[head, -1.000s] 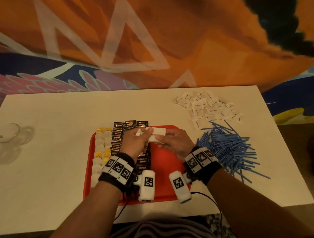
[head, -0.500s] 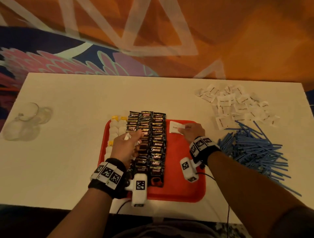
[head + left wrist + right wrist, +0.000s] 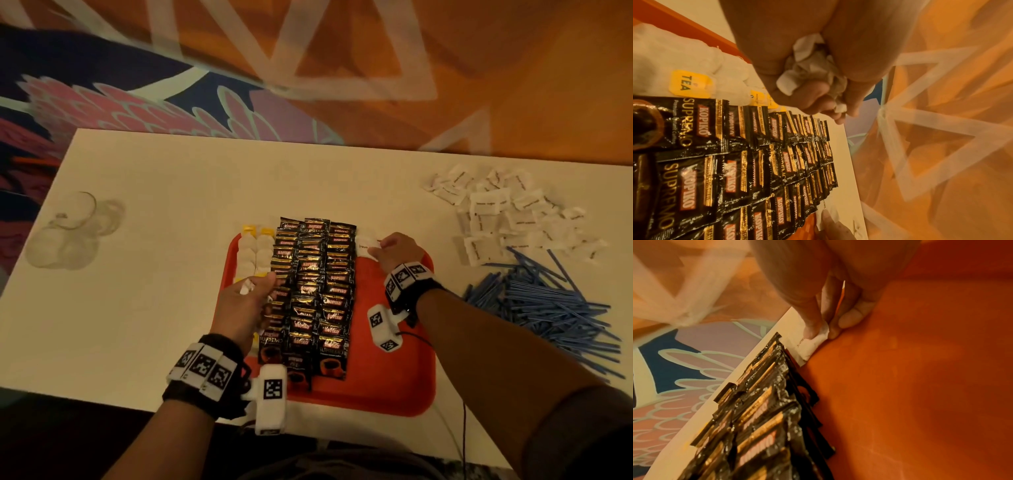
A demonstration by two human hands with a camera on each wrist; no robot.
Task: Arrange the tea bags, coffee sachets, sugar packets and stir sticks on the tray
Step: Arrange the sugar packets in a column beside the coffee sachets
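White table (image 3: 154,308) carries a red tray (image 3: 394,387). At its one o'clock corner my right hand (image 3: 397,250) pinches a sugar packet (image 3: 366,244), print illegible. My left hand (image 3: 246,308) clutches crumpled packets (image 3: 809,71), mostly hidden.

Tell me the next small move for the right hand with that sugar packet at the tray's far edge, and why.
Probably let go of the sugar packet: the right hand pinches it flat on the red tray beside the coffee sachets, starting a column. Then take another from the bunch that the left hand grips.
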